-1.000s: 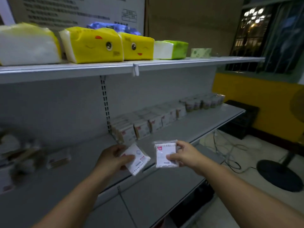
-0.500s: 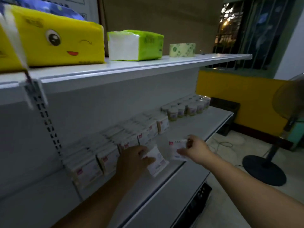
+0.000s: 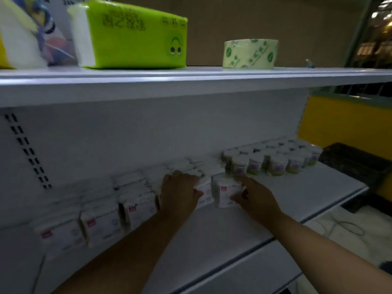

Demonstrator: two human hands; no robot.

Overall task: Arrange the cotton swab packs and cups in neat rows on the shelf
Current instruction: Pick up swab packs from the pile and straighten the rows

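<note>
White cotton swab packs [image 3: 101,225] with red labels stand in a row along the back of the grey middle shelf [image 3: 297,192]. Small round cups [image 3: 275,164] fill the shelf's right end in rows. My left hand [image 3: 180,192] grips one pack [image 3: 204,193] at the right end of the pack row. My right hand [image 3: 254,196] holds another pack [image 3: 226,193] upright beside it, just in front of the nearest cups. Both packs touch or nearly touch the shelf; the image is blurred.
The upper shelf [image 3: 191,81] overhangs the work area and carries a green tissue pack [image 3: 131,35], a tape roll [image 3: 250,54] and other tissue packs at the left. A dark crate [image 3: 356,164] sits right of the shelf, before a yellow wall [image 3: 350,122].
Both hands have moved forward and right from in front of the shelf edge to the pack row, carrying their packs. The camera has come closer and turned right.
</note>
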